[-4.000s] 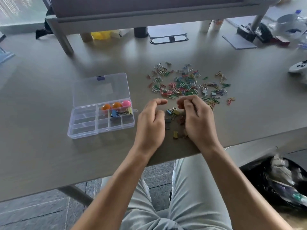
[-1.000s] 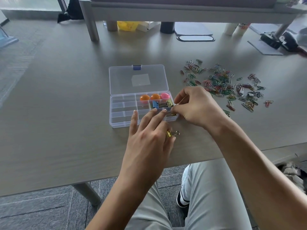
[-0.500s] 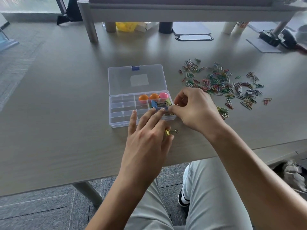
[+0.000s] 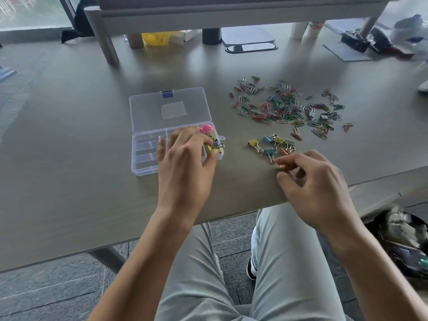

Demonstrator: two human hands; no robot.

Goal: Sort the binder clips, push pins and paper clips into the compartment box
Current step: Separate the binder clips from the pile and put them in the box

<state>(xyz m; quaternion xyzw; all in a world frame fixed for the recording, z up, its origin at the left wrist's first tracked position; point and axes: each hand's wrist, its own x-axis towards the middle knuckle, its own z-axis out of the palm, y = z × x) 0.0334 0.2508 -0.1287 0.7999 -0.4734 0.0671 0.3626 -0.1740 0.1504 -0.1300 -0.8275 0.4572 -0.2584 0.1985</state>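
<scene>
Grey table (image 4: 69,158): open compartment box (image 4: 148,158), scattered paper clips (image 4: 278,107); stone-tile floor (image 4: 46,293).

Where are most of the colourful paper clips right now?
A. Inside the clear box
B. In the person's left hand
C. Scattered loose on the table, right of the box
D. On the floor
C: the paper clips lie spread on the table, to the right of the open compartment box.

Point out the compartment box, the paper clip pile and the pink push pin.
compartment box (image 4: 144,158), head view, on the empty left compartments of the tray.
paper clip pile (image 4: 281,107), head view, on the dense middle of the scatter.
pink push pin (image 4: 206,129), head view, on its round head.
</scene>
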